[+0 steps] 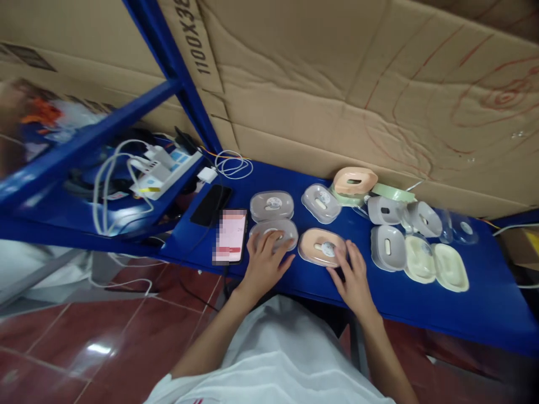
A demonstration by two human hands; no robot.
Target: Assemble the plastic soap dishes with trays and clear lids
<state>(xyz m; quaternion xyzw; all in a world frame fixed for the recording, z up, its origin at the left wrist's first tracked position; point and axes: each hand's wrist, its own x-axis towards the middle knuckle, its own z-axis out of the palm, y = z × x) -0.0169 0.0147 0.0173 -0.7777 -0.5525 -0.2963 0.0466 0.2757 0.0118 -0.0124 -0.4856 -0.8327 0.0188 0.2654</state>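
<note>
My left hand (pixel 266 259) rests with spread fingers on a grey oval container (pixel 289 229) with a clear cover. Beside it, my right hand (pixel 352 275) touches the right edge of a peach container (pixel 309 244), which has a clear lid and a round label; its fingers are apart. Another grey covered container (pixel 260 206) sits behind my left hand, and a further one (pixel 320 213) lies behind the peach one. A phone with a lit screen (pixel 231 235) is just left of my left hand.
On the blue table (pixel 488 303), grey bodies (pixel 381 252) and cream trays (pixel 450 268) stand at right, with a peach ring (pixel 364 178) behind. At left are a dark phone (pixel 210 203), a power strip (pixel 168 175), cables and a blue frame (pixel 126 112). Another person's arm (pixel 10 129) shows far left.
</note>
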